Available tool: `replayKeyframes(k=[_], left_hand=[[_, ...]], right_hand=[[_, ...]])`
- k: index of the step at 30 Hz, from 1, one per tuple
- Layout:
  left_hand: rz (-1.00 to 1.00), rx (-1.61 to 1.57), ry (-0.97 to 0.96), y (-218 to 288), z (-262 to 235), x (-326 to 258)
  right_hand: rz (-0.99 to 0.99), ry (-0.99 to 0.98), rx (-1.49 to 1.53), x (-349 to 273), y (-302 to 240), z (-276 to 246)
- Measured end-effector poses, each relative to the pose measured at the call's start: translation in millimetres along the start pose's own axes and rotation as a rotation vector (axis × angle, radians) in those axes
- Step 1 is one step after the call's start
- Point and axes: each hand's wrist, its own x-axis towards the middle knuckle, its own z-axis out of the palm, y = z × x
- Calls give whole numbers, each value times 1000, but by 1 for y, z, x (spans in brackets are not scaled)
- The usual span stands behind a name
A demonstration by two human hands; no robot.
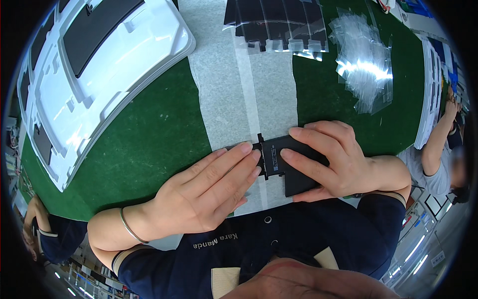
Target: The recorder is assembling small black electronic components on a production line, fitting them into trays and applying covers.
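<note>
A flat black battery (295,180), L-shaped with small pale print, lies on the pale paper strip (244,99) in front of my chest. My left hand (204,192) keeps its fingers close together on the battery's left end, by a narrow black edge strip. What lies under those fingertips is hidden. From the right, my right hand (341,162) grips the wider part, with two fingers across the top and the thumb at the near edge.
A green mat (154,129) covers the table. White moulded trays (114,55) holding dark flat pieces are stacked at left. Dark pieces in clear film (279,22) lie at the far middle, beside a pile of clear plastic sleeves (366,65). Other people sit at both sides.
</note>
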Motion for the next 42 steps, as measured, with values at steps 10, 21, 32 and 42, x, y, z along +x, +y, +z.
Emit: replayKeyframes(k=[10, 21, 32, 42], left_hand=[[-4, 0, 4, -1, 1, 0], [-1, 0, 26, -1, 3, 0], [27, 27, 89, 1, 0, 1], [-17, -167, 843, 60, 33, -23]], right_hand=[[-29, -23, -39, 0, 2, -1], [20, -7, -15, -2, 0, 0], [21, -68, -44, 2, -7, -12], [60, 246, -104, 11, -50, -29]])
